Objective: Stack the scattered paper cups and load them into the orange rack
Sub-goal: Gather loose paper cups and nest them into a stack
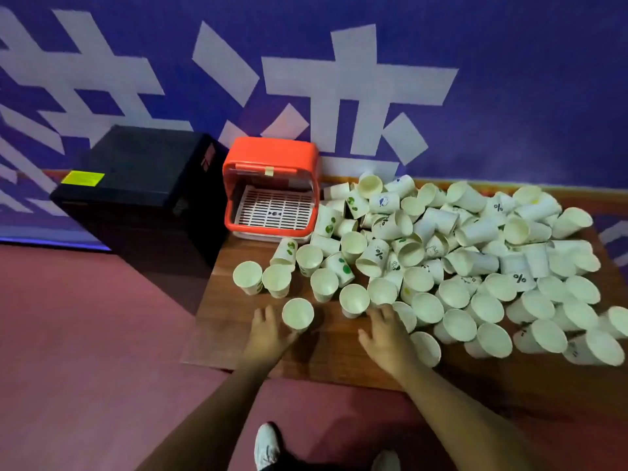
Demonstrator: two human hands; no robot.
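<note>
Many white paper cups lie scattered in a heap across the wooden table, some upright, some on their sides. One upright cup stands apart near the front left. My left hand rests on the table just left of that cup, fingers straight, its thumb side close to the cup. My right hand lies flat with fingers spread, its fingertips at the foot of two upright cups. The orange rack stands at the table's back left, front open, with a white slotted tray inside and no cups visible in it.
A black box stands left of the rack, beside the table. A blue wall with large white characters runs behind. Red floor lies left of and in front of the table. My white shoes show at the bottom.
</note>
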